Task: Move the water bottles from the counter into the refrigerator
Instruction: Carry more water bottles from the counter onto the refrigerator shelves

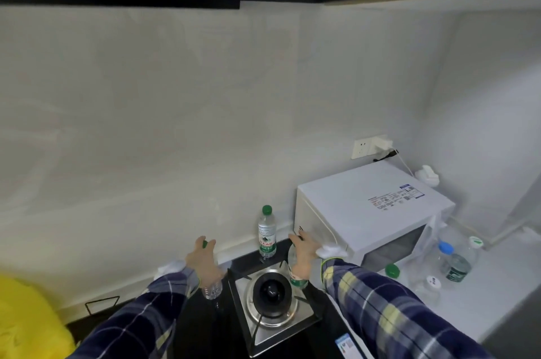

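Item 1: left hand (205, 263), plaid sleeve; its grip is closed round a clear plastic water bottle with green cap (211, 290), cap showing between the fingers, base below the wrist, held over the black hob (205, 326).

Item 2: right hand (303, 256); its grip is closed round a second clear bottle with green label (297, 278), just beside the steel gas burner (273, 300).

Item 3: third clear green-capped water bottle (267, 234), upright at the hob's rear edge against the wall, between the two hands.

Item 4: white microwave oven (371, 209) on the pale worktop (497, 285), right of the hob.

Item 5: blue-capped clear bottle (445, 256), a dark-labelled bottle (459, 266) and a loose green cap (392, 270) on the worktop in front of the microwave.
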Demonstrator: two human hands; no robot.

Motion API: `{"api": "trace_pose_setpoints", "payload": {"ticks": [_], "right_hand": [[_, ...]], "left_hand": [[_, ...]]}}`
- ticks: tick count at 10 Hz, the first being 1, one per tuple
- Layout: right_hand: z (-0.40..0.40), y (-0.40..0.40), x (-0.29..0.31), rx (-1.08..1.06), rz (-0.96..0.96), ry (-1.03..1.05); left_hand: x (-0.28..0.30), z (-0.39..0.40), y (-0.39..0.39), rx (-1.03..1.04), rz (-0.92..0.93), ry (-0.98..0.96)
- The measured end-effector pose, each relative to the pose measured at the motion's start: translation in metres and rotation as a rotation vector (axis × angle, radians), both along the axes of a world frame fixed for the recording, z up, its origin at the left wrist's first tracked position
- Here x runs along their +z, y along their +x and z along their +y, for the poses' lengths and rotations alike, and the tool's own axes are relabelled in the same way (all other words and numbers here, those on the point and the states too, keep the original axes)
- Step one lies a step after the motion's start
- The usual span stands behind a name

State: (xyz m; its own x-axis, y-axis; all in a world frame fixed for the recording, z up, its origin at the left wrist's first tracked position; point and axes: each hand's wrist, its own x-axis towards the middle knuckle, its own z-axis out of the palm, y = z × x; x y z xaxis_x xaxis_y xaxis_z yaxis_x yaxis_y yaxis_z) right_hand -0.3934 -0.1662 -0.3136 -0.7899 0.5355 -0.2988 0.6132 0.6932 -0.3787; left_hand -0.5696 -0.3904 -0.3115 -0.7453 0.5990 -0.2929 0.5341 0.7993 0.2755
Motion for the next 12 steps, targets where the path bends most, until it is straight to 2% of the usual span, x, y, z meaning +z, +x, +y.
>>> {"api": "trace_pose_setpoints", "payload": {"ticks": [1,2,3,4,6,7,9,10,12], "right_hand": [[0.009,-0.011,-0.018,0.048,0.001,0.152],[0.002,-0.018,-0.03,-0.062,0.144,0.225],[-0.013,0.004,-0.013,0.03,-0.064,0.083],[-0.023,0.019,-0.011,0.028,-0.028,0.082],[-0.026,0.05,0.0,-0.151,0.181,0.167],[-0.023,0.086,0.033,-0.143,0.279,0.151],[-0.021,0.159,0.099,-0.183,0.305,0.054],[-0.031,0.216,0.119,-0.273,0.332,0.053],[-0.058,0.3,0.144,-0.448,0.362,0.062]], "left_hand": [[-0.001,-0.002,-0.001,-0.005,0.007,0.021],[-0.01,-0.009,0.0,0.006,0.014,0.091],[-0.015,-0.015,0.008,-0.006,0.006,0.176],[-0.014,-0.018,0.016,-0.031,0.023,0.217],[0.025,-0.016,0.046,-0.12,0.092,0.435],[0.051,-0.006,0.078,-0.218,0.074,0.504],[0.083,0.027,0.138,-0.441,0.048,0.577],[0.102,0.054,0.184,-0.595,0.004,0.617],[0.125,0.081,0.247,-0.776,-0.073,0.619]]}}
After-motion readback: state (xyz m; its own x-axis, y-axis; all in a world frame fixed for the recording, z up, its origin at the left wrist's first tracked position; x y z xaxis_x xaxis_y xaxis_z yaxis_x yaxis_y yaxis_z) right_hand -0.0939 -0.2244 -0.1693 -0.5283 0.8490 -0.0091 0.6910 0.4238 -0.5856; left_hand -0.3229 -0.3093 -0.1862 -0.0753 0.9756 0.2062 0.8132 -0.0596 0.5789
